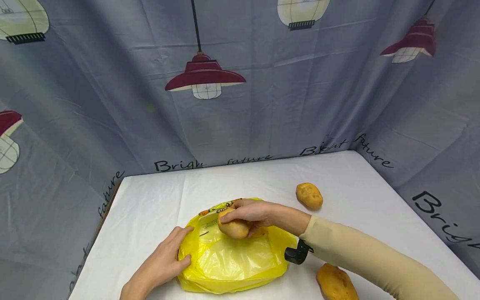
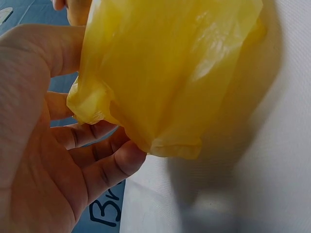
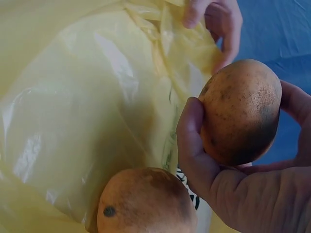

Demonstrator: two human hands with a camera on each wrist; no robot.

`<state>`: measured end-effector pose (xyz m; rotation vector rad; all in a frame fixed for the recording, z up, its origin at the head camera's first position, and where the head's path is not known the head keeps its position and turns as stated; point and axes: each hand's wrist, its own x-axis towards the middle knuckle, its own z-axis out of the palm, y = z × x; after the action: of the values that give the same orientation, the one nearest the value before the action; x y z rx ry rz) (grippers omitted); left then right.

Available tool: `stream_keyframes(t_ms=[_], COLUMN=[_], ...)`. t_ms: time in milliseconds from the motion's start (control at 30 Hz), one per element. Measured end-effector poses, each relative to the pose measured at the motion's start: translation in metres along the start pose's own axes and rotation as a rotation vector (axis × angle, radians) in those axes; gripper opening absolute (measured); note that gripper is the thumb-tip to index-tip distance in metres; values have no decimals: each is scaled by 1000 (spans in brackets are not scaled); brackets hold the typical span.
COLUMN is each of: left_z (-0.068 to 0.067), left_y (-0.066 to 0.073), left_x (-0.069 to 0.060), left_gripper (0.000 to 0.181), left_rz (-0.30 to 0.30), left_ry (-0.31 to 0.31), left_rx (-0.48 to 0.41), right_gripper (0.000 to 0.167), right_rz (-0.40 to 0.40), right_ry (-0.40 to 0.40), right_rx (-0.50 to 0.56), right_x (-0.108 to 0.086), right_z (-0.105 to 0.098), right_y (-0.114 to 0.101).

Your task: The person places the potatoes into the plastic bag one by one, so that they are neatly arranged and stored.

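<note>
2 printed lamps [image 1: 22, 18] mark the left edge of the frame, on a grey-blue curtain [image 1: 93, 83] behind the white table [image 1: 150, 208]. At the lower left, my left hand [image 1: 163, 258] meets the left rim of a yellow bag [image 1: 234, 266]; its thumb and fingers bend round the plastic, spread in a loose C with the rim between them. The bag sits at the lower centre of the frame, its mouth gaping wide, shiny plastic showing inside and some printing along its upper rim. At that mouth, around the centre, I hold 1 potato [image 1: 233, 230] in my right hand [image 1: 255, 212], the thumb on 1 side and the fingers curled round the other, closed only as far as the potato allows. A 2nd potato [image 3: 146, 201] lies inside the bag, at the bottom of the right wrist view. To the right of the bag's mouth, a black camera [image 1: 298, 253] hangs under my right wrist. Further right, 2 more potatoes lie on the table, well apart: an upper potato [image 1: 309, 196] above my forearm and a lower potato [image 1: 336, 283] cut off by the bottom edge. My beige sleeve [image 1: 375, 256] runs to the lower right, and a maroon printed lamp [image 1: 412, 37] fills the upper right.
</note>
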<state>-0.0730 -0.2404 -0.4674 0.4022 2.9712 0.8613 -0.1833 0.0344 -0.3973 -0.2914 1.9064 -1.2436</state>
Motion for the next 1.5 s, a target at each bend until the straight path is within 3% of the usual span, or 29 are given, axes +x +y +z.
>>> stream_keyframes(t_ms=[433,667,900,1200,1500], left_z=[-3,-4,-4,-4,-4], left_y=[1,1,0,-1,-2], left_x=[0,0,0,0,0], left_gripper=[66,66,67,67,67], left_rz=[-24,-14,-13,-10,-14], left_ry=[-32,-28,-18,-17,-21], left_rx=[-20,-15,-14,-7,-9], right_gripper=[49,66,62,57,82], right_rz=[-34,-9,-61,-89,-150], right_ry=[55,123,213,245,270], right_rx=[-60,-113,-373,-498,-738], right_x=[8,13,14,19,26], right_z=[14,20,29,37,42], right_y=[-3,-3,-6,-6,-1])
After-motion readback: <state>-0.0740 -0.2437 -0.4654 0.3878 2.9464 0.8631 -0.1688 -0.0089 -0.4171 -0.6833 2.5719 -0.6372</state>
